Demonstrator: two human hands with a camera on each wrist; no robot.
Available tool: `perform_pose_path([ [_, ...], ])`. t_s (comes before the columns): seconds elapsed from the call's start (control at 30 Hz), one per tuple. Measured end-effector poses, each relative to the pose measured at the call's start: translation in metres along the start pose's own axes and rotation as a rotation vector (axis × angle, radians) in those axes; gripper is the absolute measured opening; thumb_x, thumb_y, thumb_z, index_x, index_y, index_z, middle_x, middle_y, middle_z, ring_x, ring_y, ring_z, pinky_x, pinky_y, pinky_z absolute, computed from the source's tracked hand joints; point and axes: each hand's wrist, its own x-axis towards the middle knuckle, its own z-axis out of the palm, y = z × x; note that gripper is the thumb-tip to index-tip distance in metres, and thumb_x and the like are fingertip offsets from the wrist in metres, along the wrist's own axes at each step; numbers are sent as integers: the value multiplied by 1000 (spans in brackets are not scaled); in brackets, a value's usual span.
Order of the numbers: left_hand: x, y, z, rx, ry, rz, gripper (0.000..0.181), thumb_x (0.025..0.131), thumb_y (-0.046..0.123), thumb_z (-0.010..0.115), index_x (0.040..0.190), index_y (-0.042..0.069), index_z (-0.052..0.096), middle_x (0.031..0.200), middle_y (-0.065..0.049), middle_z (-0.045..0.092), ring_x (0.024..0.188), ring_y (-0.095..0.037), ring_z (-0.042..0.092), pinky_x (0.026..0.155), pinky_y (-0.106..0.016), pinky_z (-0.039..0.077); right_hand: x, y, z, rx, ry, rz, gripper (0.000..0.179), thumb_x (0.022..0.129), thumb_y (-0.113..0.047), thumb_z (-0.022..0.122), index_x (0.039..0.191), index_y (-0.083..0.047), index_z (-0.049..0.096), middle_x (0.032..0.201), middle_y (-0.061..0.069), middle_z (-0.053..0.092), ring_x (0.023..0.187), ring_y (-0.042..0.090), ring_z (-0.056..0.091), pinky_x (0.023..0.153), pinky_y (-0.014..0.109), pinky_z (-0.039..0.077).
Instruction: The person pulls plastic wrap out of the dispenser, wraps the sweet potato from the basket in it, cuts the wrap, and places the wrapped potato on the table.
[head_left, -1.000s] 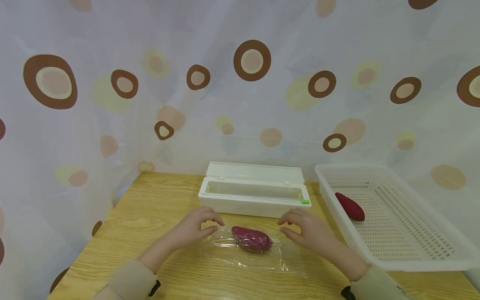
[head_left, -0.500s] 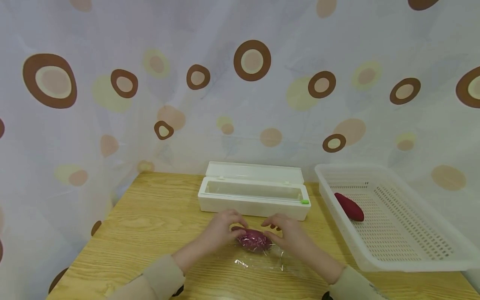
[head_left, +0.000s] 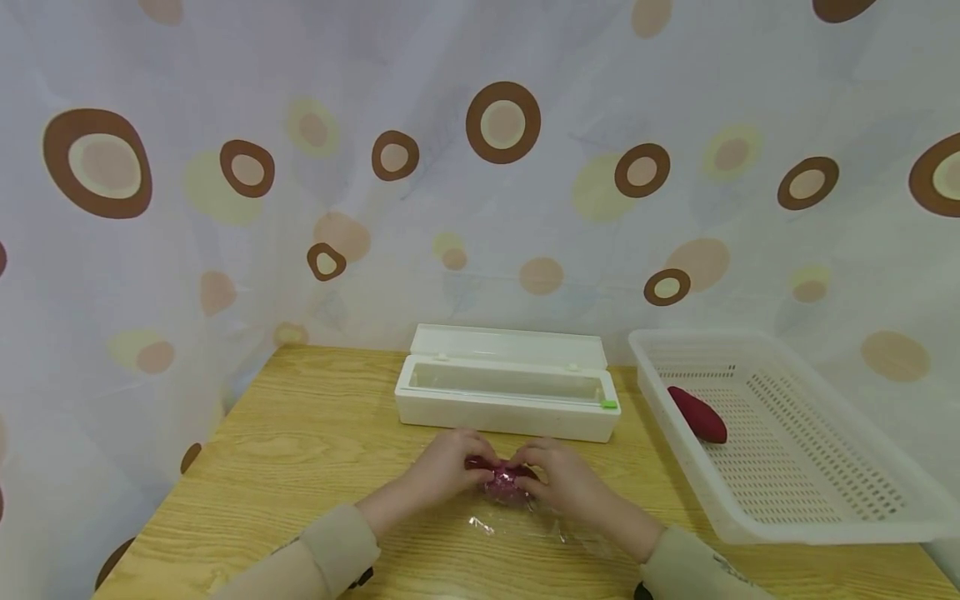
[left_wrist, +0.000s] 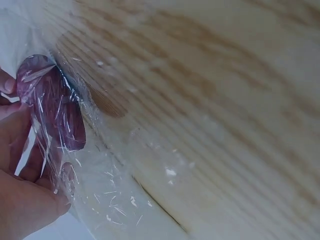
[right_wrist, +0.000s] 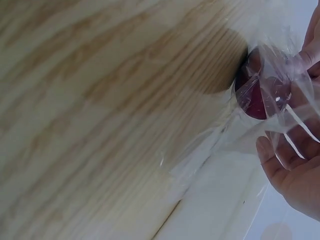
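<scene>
On the table (head_left: 292, 450), a purple-red sweet potato (head_left: 508, 492) lies in clear plastic wrap (head_left: 482, 526). My left hand (head_left: 444, 472) grips the wrap over the sweet potato's left part, its thumb and fingers bent. From the other side my right hand (head_left: 566, 483) pinches the film, close to the left fingertips. Wrinkled film covers the sweet potato (left_wrist: 52, 102) in the left wrist view, and fingers lie along it. The right wrist view shows one rounded end of the sweet potato (right_wrist: 256, 95), with film stretched across the fingers. My hands hide part of it in the head view.
Behind the hands stands a long white box (head_left: 502, 417) with its lid raised and a green tab (head_left: 608, 404) on its edge. A white perforated basket (head_left: 795, 450) to the right holds another sweet potato (head_left: 697, 415). A patterned curtain (head_left: 450, 208) hangs behind.
Both hands have come inward from either side of the sweet potato and now meet above it. The film's side edges have been drawn up over it.
</scene>
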Motion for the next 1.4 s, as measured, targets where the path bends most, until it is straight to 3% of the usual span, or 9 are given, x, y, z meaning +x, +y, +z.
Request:
perform_pose_path([
  [0.43,2,-9,1,-140,-62,-111,20,80,20,76,99,15,73,98,8,70,94,-5,60,86,-24,48,0,7,-2,3,-41,10,28,80,-16,75,106,-9,67,106,2,67,98,17,61,84,34,51],
  [0.63,1,-8,-1,-173,-94,-133,28,77,21,79,103,14,71,98,7,69,90,-5,59,79,-22,49,0,9,-1,4,-73,39,36,78,-19,77,110,-9,65,109,2,65,101,18,60,86,36,50],
  [0.8,-1,-7,-2,-206,-115,-161,34,74,17,80,107,15,70,101,7,68,93,-6,59,82,-23,49,0,11,-1,2,-89,47,40,77,-22,78,113,-12,64,111,1,64,102,16,59,86,35,50],
  [1.07,-2,-5,1,-193,-136,-98,36,75,16,79,109,15,69,106,5,69,94,-4,60,82,-19,48,-4,13,-4,-21,-117,13,40,78,-22,77,113,-11,63,112,3,64,103,18,59,88,37,50],
  [1.4,-4,-6,2,-194,-163,-119,39,77,14,77,115,15,67,113,4,67,101,-6,59,83,-18,48,-5,15,-5,-42,-142,-10,42,79,-24,76,116,-7,63,112,5,64,102,18,61,86,34,51],
])
